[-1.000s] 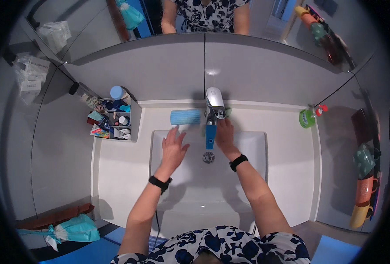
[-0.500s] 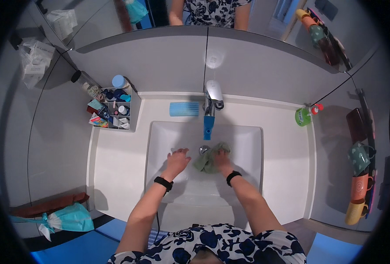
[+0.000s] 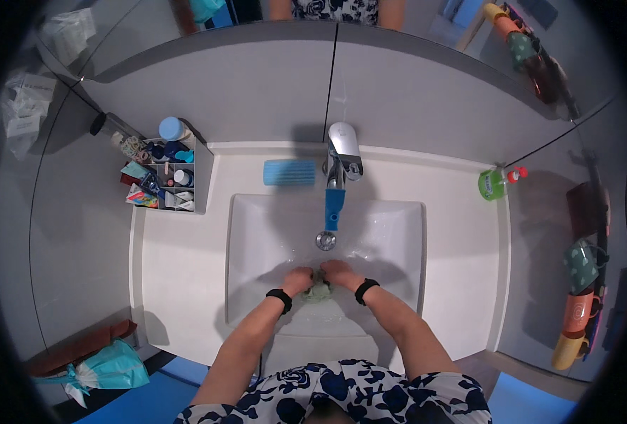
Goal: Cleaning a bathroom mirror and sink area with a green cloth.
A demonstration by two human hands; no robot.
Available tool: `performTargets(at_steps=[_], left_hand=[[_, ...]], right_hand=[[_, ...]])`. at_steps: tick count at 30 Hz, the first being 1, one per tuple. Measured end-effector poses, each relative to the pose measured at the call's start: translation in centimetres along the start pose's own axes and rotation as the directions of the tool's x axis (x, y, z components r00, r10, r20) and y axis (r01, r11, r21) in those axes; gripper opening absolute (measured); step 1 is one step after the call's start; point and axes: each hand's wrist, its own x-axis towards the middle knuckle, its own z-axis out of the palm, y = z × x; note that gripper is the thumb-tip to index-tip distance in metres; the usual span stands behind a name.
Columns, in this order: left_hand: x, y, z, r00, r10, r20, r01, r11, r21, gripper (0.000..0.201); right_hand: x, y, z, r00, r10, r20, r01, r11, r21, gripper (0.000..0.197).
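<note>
Both of my hands are over the near half of the white sink [image 3: 398, 212], gripping a light green cloth [image 3: 318, 291] between them. My left hand [image 3: 299, 280] is closed on the cloth's left side. On its other side my right hand [image 3: 338, 273] is closed too, and the cloth hangs below my fists. Some of the cloth is hidden by my fingers. Beyond my hands is the round metal drain [image 3: 325, 241], under a chrome faucet [image 3: 342, 145] with a blue spout extension [image 3: 335, 208]. Water drops dot the basin around the drain.
A blue ridged bar [image 3: 289, 172] lies left of the faucet. A divided organizer [image 3: 201, 180] with small bottles and tubes stands at the back left. A green soap bottle [image 3: 491, 184] is at the back right. Several mugs [image 3: 578, 312] hang along the right wall.
My right hand has drawn the cloth back from beside the drain toward me. My left hand, spread and empty before, has come in and taken hold of the cloth.
</note>
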Motion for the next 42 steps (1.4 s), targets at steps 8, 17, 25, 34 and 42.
performTargets(at_steps=[8, 17, 25, 34, 42], left_hand=[[0.6, 1.7, 0.7, 0.72, 0.398, -0.568, -0.245, 0.912, 0.329, 0.018], [2.8, 0.0, 0.0, 0.997, -0.071, 0.026, 0.06, 0.533, -0.844, 0.046], [-0.9, -0.9, -3.6, 0.956, -0.223, -0.191, -0.15, 0.19, -0.97, 0.036], [-0.2, -2.8, -0.2, 0.785, 0.043, -0.618, 0.031, 0.994, 0.109, 0.021], [0.8, 0.6, -1.9, 0.998, -0.056, 0.004, 0.055, 0.983, 0.174, 0.029]], right_hand=[[-0.4, 0.3, -0.2, 0.904, 0.02, -0.428, -0.063, 0.994, -0.086, 0.027], [-1.3, 1.8, 1.0, 0.813, 0.203, -0.546, -0.114, 0.974, 0.194, 0.05], [-2.4, -8.9, -4.5, 0.878, -0.235, -0.416, 0.41, 0.818, 0.403, 0.042], [-2.8, 4.8, -1.3, 0.817, 0.113, -0.565, -0.088, 0.994, 0.071, 0.021], [-0.7, 6.0, -1.4, 0.983, -0.143, -0.113, 0.139, 0.989, -0.047, 0.021]])
